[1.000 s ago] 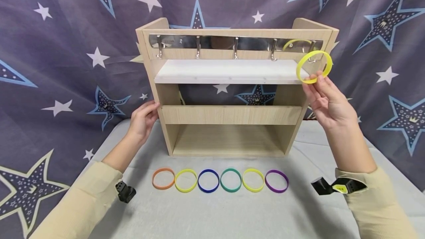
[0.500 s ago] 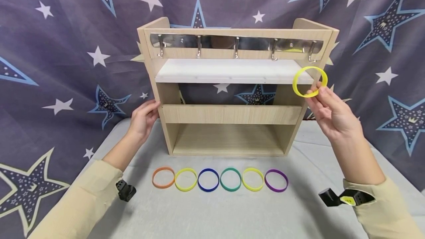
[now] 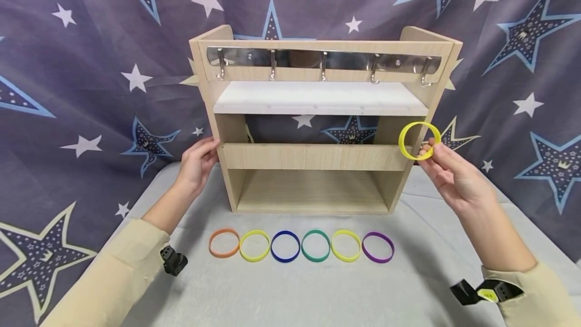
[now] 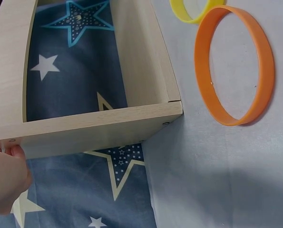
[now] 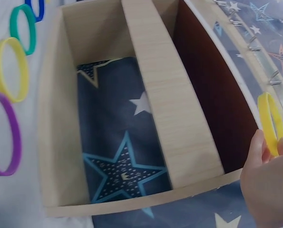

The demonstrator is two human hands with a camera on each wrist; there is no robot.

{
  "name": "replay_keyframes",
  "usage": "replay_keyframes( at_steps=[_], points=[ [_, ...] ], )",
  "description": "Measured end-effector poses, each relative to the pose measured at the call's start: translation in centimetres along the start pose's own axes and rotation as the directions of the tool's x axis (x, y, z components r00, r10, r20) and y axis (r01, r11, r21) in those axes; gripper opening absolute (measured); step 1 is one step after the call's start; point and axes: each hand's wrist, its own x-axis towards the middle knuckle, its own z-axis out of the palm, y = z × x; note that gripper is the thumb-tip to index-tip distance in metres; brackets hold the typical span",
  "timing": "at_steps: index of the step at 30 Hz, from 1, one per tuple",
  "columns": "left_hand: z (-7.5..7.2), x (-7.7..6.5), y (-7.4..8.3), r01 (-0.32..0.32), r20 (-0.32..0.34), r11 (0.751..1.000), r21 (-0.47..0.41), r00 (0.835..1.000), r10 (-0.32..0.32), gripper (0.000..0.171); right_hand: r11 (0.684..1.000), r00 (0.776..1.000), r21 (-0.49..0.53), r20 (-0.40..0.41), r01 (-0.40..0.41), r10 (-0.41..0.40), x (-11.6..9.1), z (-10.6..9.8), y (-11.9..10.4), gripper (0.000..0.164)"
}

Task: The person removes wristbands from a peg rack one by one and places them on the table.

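My right hand (image 3: 460, 180) pinches a yellow wristband (image 3: 402, 141) at its lower right edge. The band is held up in front of the right side of a small wooden shelf (image 3: 317, 157), below the hook strip. In the right wrist view the same yellow wristband (image 5: 269, 123) stands upright between thumb and fingers. My left hand (image 3: 196, 165) touches the shelf's left side panel with its fingertips; in the left wrist view part of that hand (image 4: 8, 180) shows at the panel's edge, its fingertips partly hidden.
Wristbands lie in a row before the shelf: orange (image 3: 224, 242), yellow (image 3: 254, 246), blue (image 3: 285, 246), green (image 3: 315, 246), a second yellow (image 3: 346, 246) and purple (image 3: 378, 247). A metal strip with several hooks (image 3: 324, 67) runs along the shelf's top. A star-patterned curtain (image 3: 150, 54) hangs behind.
My right hand has come down with the yellow wristband, from in front of the rightmost hook to beside the shelf's middle board. The left hand stays at the side panel.
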Motion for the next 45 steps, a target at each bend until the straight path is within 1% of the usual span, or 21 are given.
replay_keyframes(
  at_steps=[6,13,15,20,23,27,28,32,36,38,39,43,45],
  points=[
    [-0.1,0.0,-0.1,0.01,-0.007,1.0,-0.012,1.0,-0.01,0.024,0.997,0.999,-0.063,0.016,-0.035,0.036,-0.6,-1.5,0.9,0.026],
    [-0.1,-0.1,0.0,0.009,-0.003,1.0,0.0,1.0,-0.009,0.021,0.983,0.997,-0.163,-0.014,-0.083,0.082,-1.2,-2.9,1.8,0.027],
    [-0.1,-0.1,0.0,0.004,0.001,1.0,-0.005,1.0,-0.004,0.021,0.975,0.995,-0.201,-0.024,-0.095,0.092,-1.3,-3.3,1.9,0.027],
    [-0.1,-0.1,0.1,-0.005,0.001,1.0,0.003,1.0,0.005,0.023,0.953,0.991,-0.277,-0.079,-0.123,0.105,-1.6,-3.9,2.4,0.026],
    [-0.1,-0.1,0.0,-0.015,0.006,1.0,0.019,1.0,0.015,0.02,0.939,0.987,-0.313,-0.113,-0.142,0.111,-1.9,-4.4,2.7,0.026],
    [-0.2,0.0,0.0,-0.024,0.014,1.0,0.013,1.0,0.024,0.017,0.919,0.981,-0.358,-0.153,-0.164,0.116,-2.2,-5.1,2.8,0.025],
    [-0.2,-0.1,-0.1,-0.026,0.012,1.0,-0.007,1.0,0.026,0.016,0.914,0.981,-0.37,-0.154,-0.168,0.118,-2.3,-5.3,2.7,0.026],
    [-0.2,0.0,-0.1,-0.025,-0.003,1.0,0.005,1.0,0.025,0.019,0.895,0.981,-0.406,-0.139,-0.184,0.139,-2.5,-6.2,2.6,0.026],
    [0.0,-0.1,0.0,-0.008,0.0,1.0,0.001,1.0,0.008,0.022,0.873,0.979,-0.442,-0.112,-0.205,0.173,-2.7,-7.2,2.4,0.027],
    [0.0,-0.1,0.1,-0.001,0.002,1.0,-0.008,1.0,0.001,0.021,0.86,0.976,-0.463,-0.107,-0.217,0.189,-2.9,-7.7,2.3,0.027],
    [0.0,-0.1,0.1,0.003,0.002,1.0,-0.009,1.0,-0.003,0.021,0.846,0.975,-0.486,-0.105,-0.221,0.195,-2.9,-8.0,2.2,0.027],
    [-0.1,0.1,-0.1,0.001,0.007,1.0,-0.018,1.0,-0.001,0.019,0.781,0.968,-0.578,-0.063,-0.235,0.244,-2.9,-9.1,2.0,0.03],
    [-0.1,0.1,-0.1,-0.004,0.008,1.0,-0.016,1.0,0.004,0.021,0.739,0.961,-0.632,-0.033,-0.232,0.273,-3.0,-9.6,1.9,0.032]
  ],
)
